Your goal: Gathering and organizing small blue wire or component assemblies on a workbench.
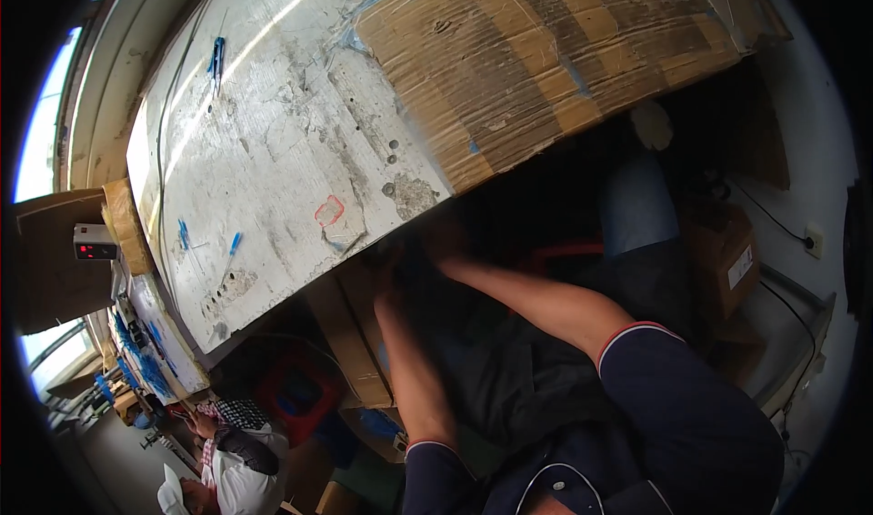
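Both of my forearms reach under the near edge of the worn white tabletop (pixel 273 151). In the dark below that edge, my left hand (pixel 386 266) is a dim blur beside a cardboard box (pixel 356 333). My right hand (pixel 446 246) is close to it on the right, also deep in shadow. Neither hand's fingers can be made out, and whatever they touch or hold is hidden. Dark cloth (pixel 518 360) covers my lap below the arms.
Brown cardboard (pixel 546 51) is taped over the tabletop's right part. A blue-handled tool (pixel 216 59) and a blue pen-like item (pixel 235 244) lie on the white part. A box with a red display (pixel 95 241) stands left. Another person (pixel 238 456) sits at lower left. A carton (pixel 723 260) is at right.
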`<state>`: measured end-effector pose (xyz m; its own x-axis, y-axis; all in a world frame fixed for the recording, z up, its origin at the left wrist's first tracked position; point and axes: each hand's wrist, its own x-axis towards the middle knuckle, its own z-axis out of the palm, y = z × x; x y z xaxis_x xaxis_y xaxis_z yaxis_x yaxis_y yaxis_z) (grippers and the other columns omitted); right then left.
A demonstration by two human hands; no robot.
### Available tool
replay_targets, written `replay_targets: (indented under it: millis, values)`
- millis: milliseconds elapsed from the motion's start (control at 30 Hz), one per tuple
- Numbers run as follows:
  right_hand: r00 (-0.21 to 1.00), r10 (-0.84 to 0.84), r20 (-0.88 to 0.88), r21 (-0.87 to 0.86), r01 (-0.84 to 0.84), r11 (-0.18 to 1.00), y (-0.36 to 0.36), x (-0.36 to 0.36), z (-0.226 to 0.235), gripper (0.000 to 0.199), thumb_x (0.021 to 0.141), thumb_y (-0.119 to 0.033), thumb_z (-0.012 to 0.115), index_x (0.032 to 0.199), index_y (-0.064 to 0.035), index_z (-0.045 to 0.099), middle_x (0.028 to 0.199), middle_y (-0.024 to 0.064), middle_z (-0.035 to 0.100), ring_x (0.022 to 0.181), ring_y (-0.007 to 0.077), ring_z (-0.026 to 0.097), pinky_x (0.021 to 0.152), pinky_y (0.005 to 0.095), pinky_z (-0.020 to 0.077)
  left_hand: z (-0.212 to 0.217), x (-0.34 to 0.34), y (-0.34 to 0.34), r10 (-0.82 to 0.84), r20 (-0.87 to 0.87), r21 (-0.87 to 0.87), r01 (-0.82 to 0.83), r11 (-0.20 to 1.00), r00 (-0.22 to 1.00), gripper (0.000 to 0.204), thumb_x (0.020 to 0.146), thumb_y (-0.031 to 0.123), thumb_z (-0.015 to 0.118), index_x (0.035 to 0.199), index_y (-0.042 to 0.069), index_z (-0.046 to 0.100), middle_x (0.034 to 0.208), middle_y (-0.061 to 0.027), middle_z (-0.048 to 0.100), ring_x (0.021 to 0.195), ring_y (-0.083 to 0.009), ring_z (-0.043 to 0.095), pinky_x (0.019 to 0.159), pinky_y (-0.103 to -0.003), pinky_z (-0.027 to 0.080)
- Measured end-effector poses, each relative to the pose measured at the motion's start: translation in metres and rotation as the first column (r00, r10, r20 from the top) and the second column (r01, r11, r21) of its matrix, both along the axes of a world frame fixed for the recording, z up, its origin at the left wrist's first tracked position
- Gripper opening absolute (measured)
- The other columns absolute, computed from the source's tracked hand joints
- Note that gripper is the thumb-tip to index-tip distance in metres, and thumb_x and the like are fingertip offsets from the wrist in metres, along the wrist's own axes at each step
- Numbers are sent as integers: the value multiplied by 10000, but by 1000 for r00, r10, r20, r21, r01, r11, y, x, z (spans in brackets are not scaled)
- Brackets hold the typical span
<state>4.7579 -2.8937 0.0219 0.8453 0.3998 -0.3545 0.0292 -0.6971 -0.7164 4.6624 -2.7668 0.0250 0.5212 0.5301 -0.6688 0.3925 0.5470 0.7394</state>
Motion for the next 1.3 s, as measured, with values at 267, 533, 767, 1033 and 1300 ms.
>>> replay_targets:
  millis: [267,533,767,1033,1300]
  values:
    - [980,-134,149,214,100,972,1,-6,14,221,963,-221,525,1019,-52,656,913,193,679,865,376,663,762,487,529,-7,-12,10,65,3,-77,-64,995,998,541,859,99,745,1352,68,525,1190,-58,612,1081,-177,578,928,-340,490]
    - [947,-186,262,211,132,969,2,-13,22,193,914,-189,578,1018,-43,651,952,202,671,833,375,643,740,490,503,50,9,-18,-7,139,-27,11,1000,990,543,898,94,671,1402,44,475,1274,-95,585,1194,-230,549,1051,-393,436]
    - [902,-246,353,343,120,932,8,-24,56,227,901,-202,602,1071,-61,653,1091,146,654,994,361,594,857,487,437,91,7,-26,82,442,-271,45,962,893,758,834,56,717,1494,46,344,1385,-154,515,1305,-303,494,1105,-466,400]
    - [918,-280,281,440,137,888,-4,-32,76,243,853,-132,646,1081,-52,665,1084,157,667,1016,368,616,902,475,456,79,-12,-27,-67,535,-79,128,989,842,651,893,127,630,1476,15,365,1409,-188,517,1314,-336,496,1114,-467,381]
    - [928,-260,266,492,101,865,-10,-42,114,269,836,-115,652,1099,-58,664,1097,146,665,1007,365,614,876,464,464,81,-48,-18,-18,523,-41,46,998,852,719,841,148,664,1478,28,354,1400,-173,508,1260,-315,536,1099,-442,401]
